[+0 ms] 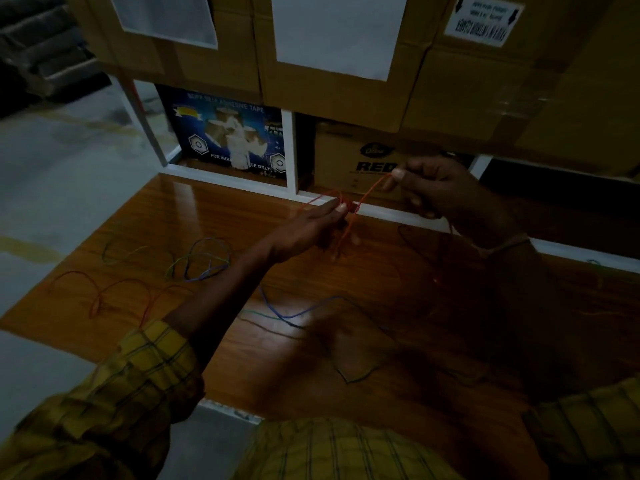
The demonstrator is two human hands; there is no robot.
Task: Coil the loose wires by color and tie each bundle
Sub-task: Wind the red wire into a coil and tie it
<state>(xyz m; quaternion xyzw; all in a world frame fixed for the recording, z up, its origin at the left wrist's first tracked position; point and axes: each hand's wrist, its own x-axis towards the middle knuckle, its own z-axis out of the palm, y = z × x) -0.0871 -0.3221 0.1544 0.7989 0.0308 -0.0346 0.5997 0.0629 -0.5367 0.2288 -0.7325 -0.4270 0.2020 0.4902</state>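
Cartons fill the shelving behind the table (398, 271): a blue adhesive tape box (228, 133) in one lower bay and a brown carton (349, 161) in the next, with three larger taped cardboard boxes (329, 88) stacked above; all are shut, their contents unseen. Both hands are raised over the far edge of the table, working one red wire (370, 190). The left hand (311, 226) pinches a small red coil at its fingertips, while the right hand (436, 188) grips the wire's free run between thumb and forefinger, drawn taut. Loose on the table lie another red wire (104, 292), a green and purple tangle (201, 259), and a blue wire (298, 310) beside a green strand (263, 315).
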